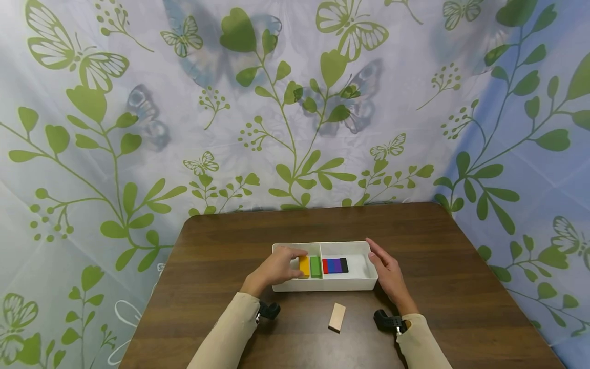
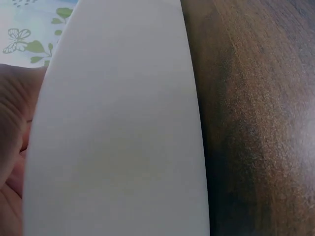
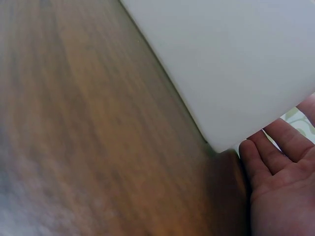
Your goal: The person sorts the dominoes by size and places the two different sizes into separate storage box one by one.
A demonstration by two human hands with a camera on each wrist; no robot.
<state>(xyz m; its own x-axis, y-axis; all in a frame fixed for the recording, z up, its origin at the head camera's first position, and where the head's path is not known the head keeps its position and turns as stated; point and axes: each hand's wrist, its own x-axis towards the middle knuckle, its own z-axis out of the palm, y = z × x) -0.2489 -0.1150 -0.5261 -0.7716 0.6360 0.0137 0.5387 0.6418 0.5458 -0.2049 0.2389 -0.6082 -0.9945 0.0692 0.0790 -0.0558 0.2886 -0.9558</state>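
Note:
A white two-compartment box sits on the table, its long side facing me. My left hand reaches into the left compartment and holds a yellow block between thumb and fingers. Right beside that is a green block. In the right compartment, red, blue and purple and black blocks stand in a row against the divider. My right hand rests along the box's right end with fingers extended. The right wrist view shows its fingers at the box corner.
In front of the box, a plain wooden block lies on the brown table. Behind the table hangs a curtain printed with leaves and butterflies. A dark wrist camera is strapped to each wrist.

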